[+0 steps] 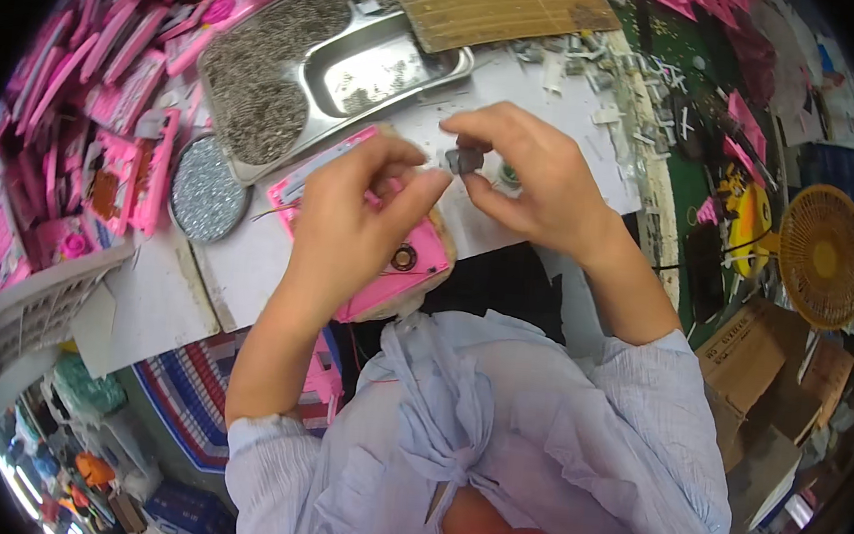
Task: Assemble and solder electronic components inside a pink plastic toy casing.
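A pink plastic housing (423, 279) lies on the bench in front of me, with a small round black part set in it and thin wires at its left side. Over it, my left hand (346, 215) has its fingers curled and its thumb stretched toward the right hand; whatever sits in the fingers is hidden. My right hand (546, 181) pinches a small grey part (464, 161) between thumb and fingers, close to the left thumb tip. Partly behind the right fingers is a small greenish round thing (508, 174), too covered to name.
A metal tray (371, 65) is surrounded by a heap of small metal pieces (250, 92). A round dish (209, 190) of silvery bits stands left. Pink housings (122, 62) pile up far left. Small grey and white parts (603, 70) lie back right; a yellow fan (825, 256) stands right.
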`<state>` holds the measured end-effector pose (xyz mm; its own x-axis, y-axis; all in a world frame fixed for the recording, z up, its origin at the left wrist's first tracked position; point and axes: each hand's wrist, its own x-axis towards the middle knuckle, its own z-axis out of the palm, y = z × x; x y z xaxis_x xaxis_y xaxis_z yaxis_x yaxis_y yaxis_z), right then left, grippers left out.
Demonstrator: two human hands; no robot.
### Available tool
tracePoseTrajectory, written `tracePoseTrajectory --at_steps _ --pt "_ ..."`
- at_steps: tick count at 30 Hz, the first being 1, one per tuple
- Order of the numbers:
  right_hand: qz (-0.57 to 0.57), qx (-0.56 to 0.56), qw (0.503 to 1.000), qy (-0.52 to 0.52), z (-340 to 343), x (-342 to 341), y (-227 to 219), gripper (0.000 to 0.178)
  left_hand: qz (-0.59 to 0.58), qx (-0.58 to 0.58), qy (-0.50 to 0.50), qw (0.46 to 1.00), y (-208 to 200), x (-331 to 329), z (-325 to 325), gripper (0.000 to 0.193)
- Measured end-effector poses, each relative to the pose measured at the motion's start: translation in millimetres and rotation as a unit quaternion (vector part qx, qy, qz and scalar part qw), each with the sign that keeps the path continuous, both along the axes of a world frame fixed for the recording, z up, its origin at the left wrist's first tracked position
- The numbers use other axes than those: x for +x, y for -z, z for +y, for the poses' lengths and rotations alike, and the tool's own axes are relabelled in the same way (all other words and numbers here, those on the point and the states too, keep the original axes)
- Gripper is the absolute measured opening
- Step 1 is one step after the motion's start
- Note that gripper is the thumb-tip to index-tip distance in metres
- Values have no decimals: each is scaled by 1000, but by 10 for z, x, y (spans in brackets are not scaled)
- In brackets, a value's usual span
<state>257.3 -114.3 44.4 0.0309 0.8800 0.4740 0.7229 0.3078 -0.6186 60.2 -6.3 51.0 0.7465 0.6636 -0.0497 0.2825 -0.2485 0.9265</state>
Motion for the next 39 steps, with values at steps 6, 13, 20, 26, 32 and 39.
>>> tracePoseTrajectory --at_steps 6,13,20,26,32,39 --pt "140 0 990 -9 -113 -39 13 53 -101 -300 66 946 -79 61 110 13" --pt "467 -124 875 17 -343 -178 195 53 -145 -204 58 966 76 283 -84 9" --pt "498 -118 858 47 -554 73 222 46 -5 -145 258 955 -135 629 220 12" --pt "511 -110 848 87 -703 277 346 45 114 441 129 881 139 1176 1262 9" --pt "497 -115 857 71 -618 260 455 42 65 510 73 854 340 1685 1753 12" --pt "496 -114 858 72 -611 298 479 41 171 528 94 827 391 1943 1859 16"
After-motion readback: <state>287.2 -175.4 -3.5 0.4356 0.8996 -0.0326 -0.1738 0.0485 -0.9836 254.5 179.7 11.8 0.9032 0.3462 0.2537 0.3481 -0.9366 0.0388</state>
